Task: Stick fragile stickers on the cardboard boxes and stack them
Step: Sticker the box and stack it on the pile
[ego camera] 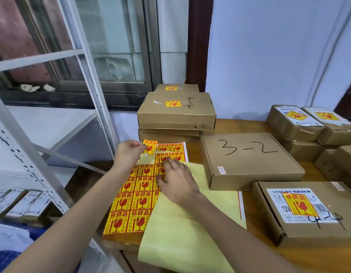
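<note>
A sheet of yellow-and-red fragile stickers (131, 201) lies on the wooden table, partly under a pale yellow backing sheet (182, 233). My left hand (129, 152) pinches one peeled fragile sticker (150, 147) lifted above the sheet's far end. My right hand (177, 182) lies flat with straight fingers, pressing the sticker sheet down. Right of the sheet sits a plain cardboard box marked "3-2" (249, 160) with no fragile sticker on top. A stack of stickered boxes (176, 111) stands behind the sheet. A stickered box marked "4-4" (308, 211) lies near right.
More stickered boxes (308, 123) are piled at the far right of the table (255, 213). A white metal shelf frame (52, 134) stands at left, with labelled packages (19, 201) low down. A window and a wall are behind.
</note>
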